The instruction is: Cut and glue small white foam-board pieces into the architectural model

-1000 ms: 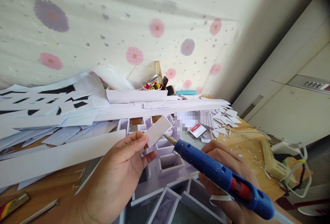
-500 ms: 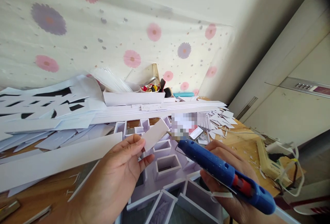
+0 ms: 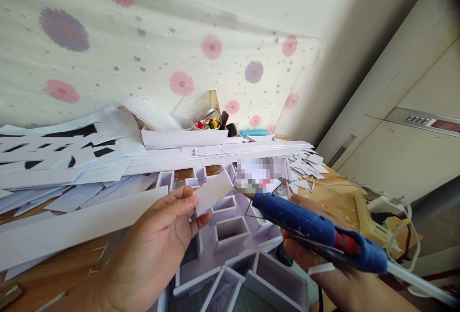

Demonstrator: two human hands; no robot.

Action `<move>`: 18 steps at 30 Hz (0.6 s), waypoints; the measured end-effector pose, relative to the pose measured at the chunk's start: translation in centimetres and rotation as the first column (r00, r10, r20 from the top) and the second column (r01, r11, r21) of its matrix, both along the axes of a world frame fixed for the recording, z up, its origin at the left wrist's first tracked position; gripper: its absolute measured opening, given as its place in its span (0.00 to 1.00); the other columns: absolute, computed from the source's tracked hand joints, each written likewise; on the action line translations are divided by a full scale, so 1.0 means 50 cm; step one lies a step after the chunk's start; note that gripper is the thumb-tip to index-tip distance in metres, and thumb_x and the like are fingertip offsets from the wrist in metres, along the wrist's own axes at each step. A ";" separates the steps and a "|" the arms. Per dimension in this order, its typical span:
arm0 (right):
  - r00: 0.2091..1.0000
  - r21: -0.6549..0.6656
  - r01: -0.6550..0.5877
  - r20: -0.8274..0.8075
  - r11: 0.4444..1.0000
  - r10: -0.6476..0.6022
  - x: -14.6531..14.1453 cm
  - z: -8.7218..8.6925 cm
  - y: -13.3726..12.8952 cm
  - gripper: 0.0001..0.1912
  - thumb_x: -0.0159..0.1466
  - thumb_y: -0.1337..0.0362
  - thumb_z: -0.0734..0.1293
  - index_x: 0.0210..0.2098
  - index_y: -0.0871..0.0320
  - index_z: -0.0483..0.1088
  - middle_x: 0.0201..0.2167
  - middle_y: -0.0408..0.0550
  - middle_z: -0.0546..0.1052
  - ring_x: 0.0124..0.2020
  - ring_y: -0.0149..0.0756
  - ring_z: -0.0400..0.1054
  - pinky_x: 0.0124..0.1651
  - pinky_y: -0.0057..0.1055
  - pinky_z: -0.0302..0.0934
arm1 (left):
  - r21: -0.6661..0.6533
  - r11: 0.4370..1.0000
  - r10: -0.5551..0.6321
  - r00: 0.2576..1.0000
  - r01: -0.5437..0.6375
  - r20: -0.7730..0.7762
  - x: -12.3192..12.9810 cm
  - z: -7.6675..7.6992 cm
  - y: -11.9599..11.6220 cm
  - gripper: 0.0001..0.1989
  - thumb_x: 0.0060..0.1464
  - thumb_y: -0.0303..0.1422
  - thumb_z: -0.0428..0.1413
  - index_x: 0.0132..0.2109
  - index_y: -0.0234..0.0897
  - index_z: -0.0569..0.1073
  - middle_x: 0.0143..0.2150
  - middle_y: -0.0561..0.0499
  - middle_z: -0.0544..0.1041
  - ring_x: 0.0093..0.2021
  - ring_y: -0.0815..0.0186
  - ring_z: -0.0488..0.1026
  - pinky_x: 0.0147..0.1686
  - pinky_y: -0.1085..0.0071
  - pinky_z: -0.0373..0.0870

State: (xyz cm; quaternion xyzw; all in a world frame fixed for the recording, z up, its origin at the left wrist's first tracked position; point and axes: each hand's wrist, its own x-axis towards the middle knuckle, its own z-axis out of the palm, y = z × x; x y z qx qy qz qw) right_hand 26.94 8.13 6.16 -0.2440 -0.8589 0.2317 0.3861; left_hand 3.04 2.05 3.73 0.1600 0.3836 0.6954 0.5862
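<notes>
Between thumb and fingers, my left hand (image 3: 161, 240) pinches a small rectangular white board piece (image 3: 214, 192). My right hand (image 3: 319, 254) is wrapped round a blue hot glue gun (image 3: 294, 216), and a white glue stick (image 3: 420, 281) sticks out of its rear. The gun's nozzle points left and lies at the piece's right edge; whether it touches cannot be made out. Below both hands stands a white structure of open box shapes (image 3: 232, 233) built from board. One angled box (image 3: 223, 293) near the front has scraps inside.
Long white board strips (image 3: 215, 151) lie across the back, with cut-out sheets (image 3: 53, 144) at left. Behind them stands a box (image 3: 183, 138) of tools and glue sticks. Scraps (image 3: 305, 168) and a power strip (image 3: 373, 225) are at right. A long strip (image 3: 82, 225) lies at left.
The glue gun has turned flatter and shifted slightly right, its nozzle still at the piece's right edge. My left hand and the board piece have moved slightly left in view.
</notes>
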 end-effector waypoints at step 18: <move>0.994 -0.195 -0.006 -0.108 0.981 -0.016 0.027 -0.023 -0.003 0.08 0.60 0.58 0.71 0.29 0.55 0.74 0.24 0.45 0.76 0.23 0.35 0.73 0.25 0.26 0.72 | 0.120 0.982 -0.136 0.988 0.143 -0.067 -0.023 0.021 0.005 0.03 0.48 0.28 0.61 0.33 0.39 0.80 0.36 0.54 0.80 0.42 0.65 0.74 0.42 0.73 0.77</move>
